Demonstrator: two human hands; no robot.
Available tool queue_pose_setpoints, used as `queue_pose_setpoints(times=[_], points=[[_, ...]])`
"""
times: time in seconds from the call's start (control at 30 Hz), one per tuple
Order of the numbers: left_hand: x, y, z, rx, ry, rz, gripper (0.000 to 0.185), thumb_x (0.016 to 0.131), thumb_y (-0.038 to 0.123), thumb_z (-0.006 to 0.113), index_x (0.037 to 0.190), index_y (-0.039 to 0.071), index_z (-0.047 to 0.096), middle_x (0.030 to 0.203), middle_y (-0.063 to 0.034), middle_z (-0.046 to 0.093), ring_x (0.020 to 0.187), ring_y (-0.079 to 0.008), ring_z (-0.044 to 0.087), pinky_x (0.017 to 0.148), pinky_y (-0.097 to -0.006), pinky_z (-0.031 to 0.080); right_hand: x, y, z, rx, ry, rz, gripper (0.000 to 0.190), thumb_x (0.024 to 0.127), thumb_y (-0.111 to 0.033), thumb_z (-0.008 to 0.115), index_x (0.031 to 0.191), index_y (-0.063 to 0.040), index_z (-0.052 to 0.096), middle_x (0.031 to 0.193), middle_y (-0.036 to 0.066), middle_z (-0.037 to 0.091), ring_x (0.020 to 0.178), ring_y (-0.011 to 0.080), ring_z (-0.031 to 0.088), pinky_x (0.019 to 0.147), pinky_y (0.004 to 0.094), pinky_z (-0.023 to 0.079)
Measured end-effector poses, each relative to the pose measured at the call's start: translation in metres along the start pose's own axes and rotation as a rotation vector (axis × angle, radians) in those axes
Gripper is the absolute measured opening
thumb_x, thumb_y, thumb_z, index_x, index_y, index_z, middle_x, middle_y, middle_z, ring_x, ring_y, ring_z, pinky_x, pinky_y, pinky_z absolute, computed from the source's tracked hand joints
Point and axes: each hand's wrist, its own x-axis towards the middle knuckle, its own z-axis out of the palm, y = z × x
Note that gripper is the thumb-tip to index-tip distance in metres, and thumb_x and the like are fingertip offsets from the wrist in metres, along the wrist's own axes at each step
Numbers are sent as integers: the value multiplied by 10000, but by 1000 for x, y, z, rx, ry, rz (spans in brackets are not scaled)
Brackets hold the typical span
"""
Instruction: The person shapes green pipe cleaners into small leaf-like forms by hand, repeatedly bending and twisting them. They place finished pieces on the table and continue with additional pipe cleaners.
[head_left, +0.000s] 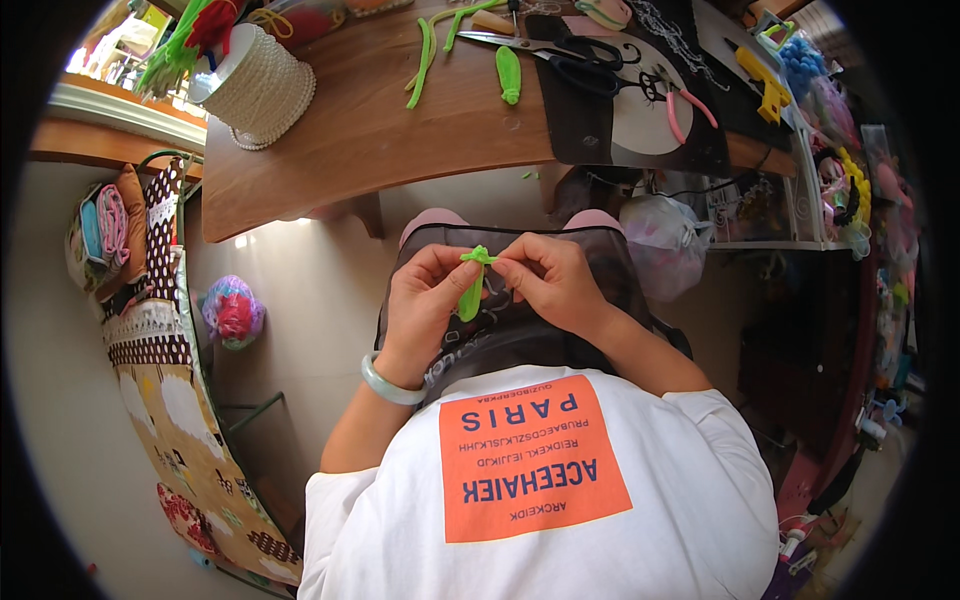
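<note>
Above my lap, my left hand (435, 281) pinches a bright green piece shaped from fuzzy pipe cleaners (471, 298), thumb across its knotted upper part. Its rounded body hangs downward. The fingertips of my right hand (553, 281) grip a short green end sticking out to the right of the knot. A similar green pipe-cleaner piece (508, 73) lies on the wooden table (360, 135) in front of me. Loose green pipe cleaners (421, 64) rest to the left of it.
Scissors (577, 64) and pink-handled pliers (679, 112) lie on a dark mat (570, 127). A yellow glue gun (763, 86) is at the far right. On the left stands a spool of pearl beads (259, 86). A stuffed plastic bag (666, 247) sits by my right knee.
</note>
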Motion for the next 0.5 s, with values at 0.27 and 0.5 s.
queue_pose_setpoints(times=[0.27, 0.5], points=[[5, -12, 7, 795, 165, 609, 119, 878, 6, 655, 991, -23, 630, 913, -40, 649, 765, -100, 606, 677, -195, 472, 1, 2, 19, -35, 66, -47, 89, 873, -77, 651, 870, 4, 613, 737, 110, 629, 620, 194, 606, 557, 304, 460], [-6, 12, 5, 62, -13, 16, 220, 932, 119, 622, 1103, -13, 586, 946, -51, 658, 768, -88, 626, 597, -196, 507, 4, -7, -8, 335, -142, -82, 274, 917, -58, 615, 1165, 28, 535, 925, 43, 623, 766, 56, 571, 685, 192, 477]])
